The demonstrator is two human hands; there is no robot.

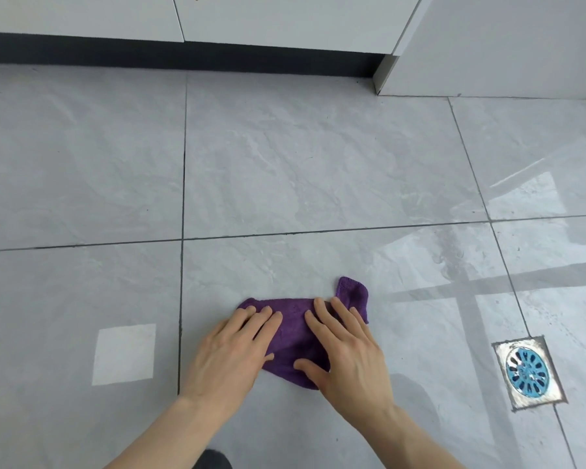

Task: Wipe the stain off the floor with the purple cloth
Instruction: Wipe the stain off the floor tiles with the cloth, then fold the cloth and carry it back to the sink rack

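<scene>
A crumpled purple cloth [293,336] lies on the grey tiled floor [285,184], just below a grout line. My left hand [230,353] lies flat on the cloth's left part, fingers spread. My right hand [345,353] lies flat on its right part with the thumb on the near edge. Neither hand curls around the fabric. One corner of the cloth [354,292] sticks up beyond my right fingers. No distinct stain shows on the tiles around the cloth; whatever lies beneath it is hidden.
A square floor drain with a blue grate [527,372] sits to the right. White cabinets with a dark kick strip [183,57] run along the far side, and a white panel [487,45] stands at the far right. Faint smears [449,260] mark the glossy tile.
</scene>
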